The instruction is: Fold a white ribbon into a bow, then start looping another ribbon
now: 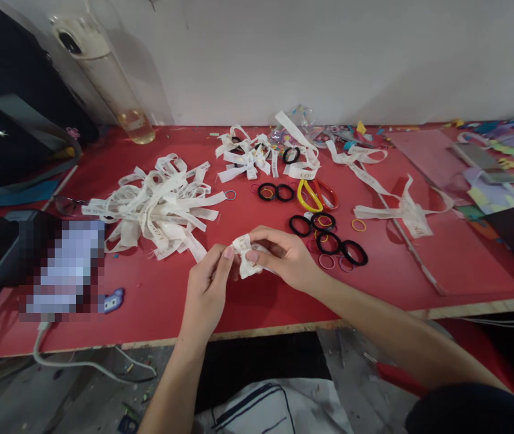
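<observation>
Between my two hands is a bunched white ribbon (247,263), folded like a bow, held above the red table near its front edge. My left hand (212,274) pinches its left side between thumb and fingers. From the right, my right hand (279,250) grips it with the thumb on the front face and the fingers curled behind. Just beyond my left hand lies a heap of printed white ribbons (161,208). Black hair ties (328,242) and small coloured bands (358,225) lie beside my right hand. The ribbon's back side is hidden by my fingers.
Yellow-and-red-handled scissors (310,196) lie behind the hair ties. More ribbon bows (250,155) sit near the wall, and loose ribbon (408,211) lies at right. A bottle (116,90), a blurred phone (67,265) with a cable, and a dark bag (8,84) are at left.
</observation>
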### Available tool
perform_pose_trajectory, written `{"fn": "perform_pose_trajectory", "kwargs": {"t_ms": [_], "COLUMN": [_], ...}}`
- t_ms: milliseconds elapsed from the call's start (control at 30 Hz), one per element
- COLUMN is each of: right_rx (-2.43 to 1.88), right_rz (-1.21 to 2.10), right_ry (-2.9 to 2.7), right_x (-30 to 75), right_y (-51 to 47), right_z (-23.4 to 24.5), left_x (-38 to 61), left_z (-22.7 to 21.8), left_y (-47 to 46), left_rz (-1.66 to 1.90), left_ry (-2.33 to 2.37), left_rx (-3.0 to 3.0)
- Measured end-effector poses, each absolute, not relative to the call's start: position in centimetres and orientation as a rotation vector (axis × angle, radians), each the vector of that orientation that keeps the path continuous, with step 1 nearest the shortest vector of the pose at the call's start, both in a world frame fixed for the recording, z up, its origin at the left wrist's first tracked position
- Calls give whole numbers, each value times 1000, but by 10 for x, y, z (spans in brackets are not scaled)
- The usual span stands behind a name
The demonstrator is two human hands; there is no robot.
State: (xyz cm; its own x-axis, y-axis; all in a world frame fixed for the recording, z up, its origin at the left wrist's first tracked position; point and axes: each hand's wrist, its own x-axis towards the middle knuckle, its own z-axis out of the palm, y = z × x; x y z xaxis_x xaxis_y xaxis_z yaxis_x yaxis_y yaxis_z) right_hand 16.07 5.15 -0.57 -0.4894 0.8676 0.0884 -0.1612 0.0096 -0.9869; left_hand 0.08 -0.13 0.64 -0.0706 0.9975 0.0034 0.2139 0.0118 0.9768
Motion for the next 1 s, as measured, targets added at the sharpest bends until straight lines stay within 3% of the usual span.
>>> {"fn": "perform_pose_trajectory", "kwargs": {"t_ms": [1000], "right_rx": [-815], "right_rz": [1554], "right_ry": [-1473], "right_x": [162], "right_y": [53], "right_z": [-4], "left_x": [-1], "left_z": [1], "left_y": [-1], "left_rz": [988], "left_ry": [1429], "left_rx": [1394]}}
